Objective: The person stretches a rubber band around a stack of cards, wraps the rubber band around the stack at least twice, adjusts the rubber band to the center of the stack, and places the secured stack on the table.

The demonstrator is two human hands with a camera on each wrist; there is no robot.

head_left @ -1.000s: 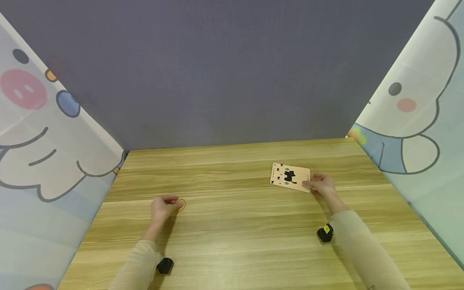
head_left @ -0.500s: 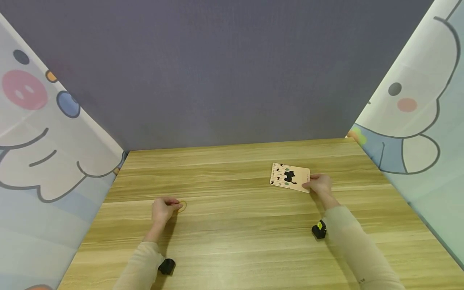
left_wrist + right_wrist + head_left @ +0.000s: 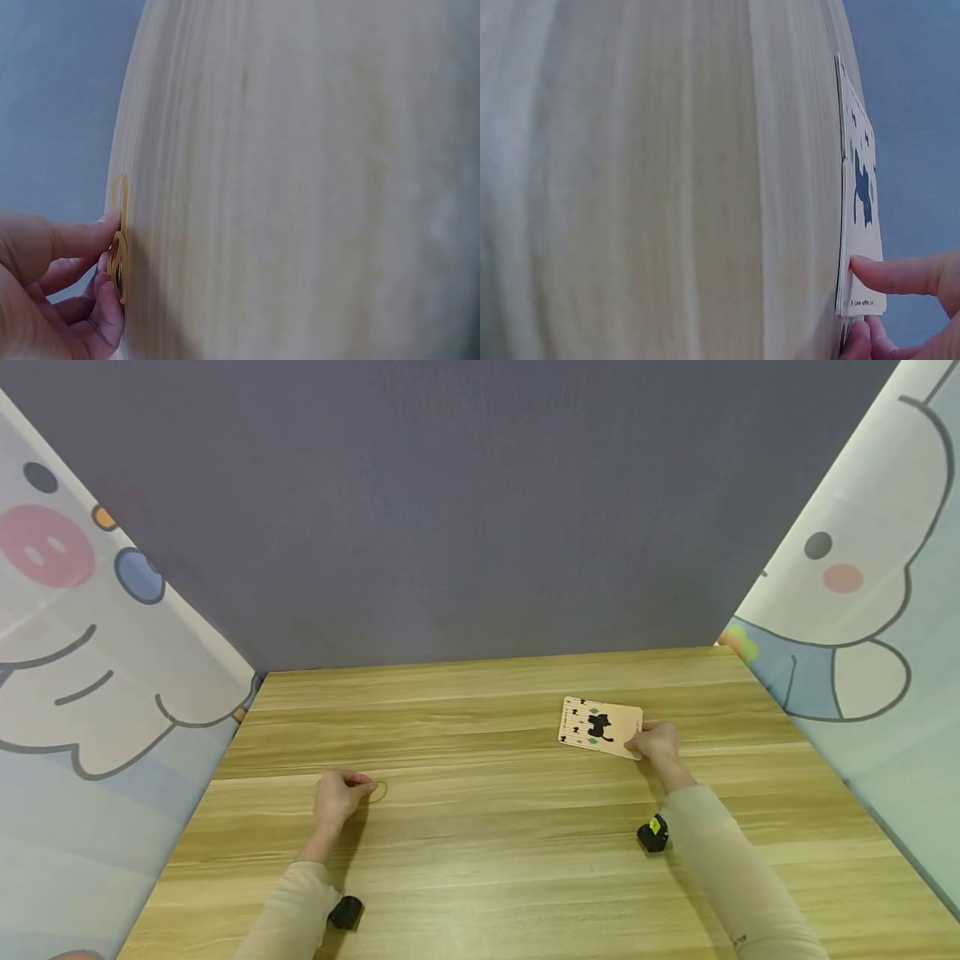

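My left hand (image 3: 337,797) is at the left of the table, pinching a thin yellow rubber band (image 3: 386,791) between thumb and fingers. In the left wrist view the rubber band (image 3: 124,206) shows as loops on both sides of the thumb tip, close to the tabletop. On the right, a flat cream card (image 3: 581,722) with a black cat print lies on the table. My right hand (image 3: 657,745) grips its right end. In the right wrist view the thumb lies on top of the card (image 3: 862,232) and fingers are at its underside; the card's edge looks layered.
The wood-grain table (image 3: 480,843) ends at a dark grey panel (image 3: 480,510) behind. Cartoon-printed curtains (image 3: 862,568) stand at both sides. A small black device is at each wrist, the left device (image 3: 346,912) and the right device (image 3: 653,835).
The right forearm and wrist have shifted left, and the right hand has drawn slightly left at the card's end. The left hand and rubber band have moved slightly right. The card stays in place.
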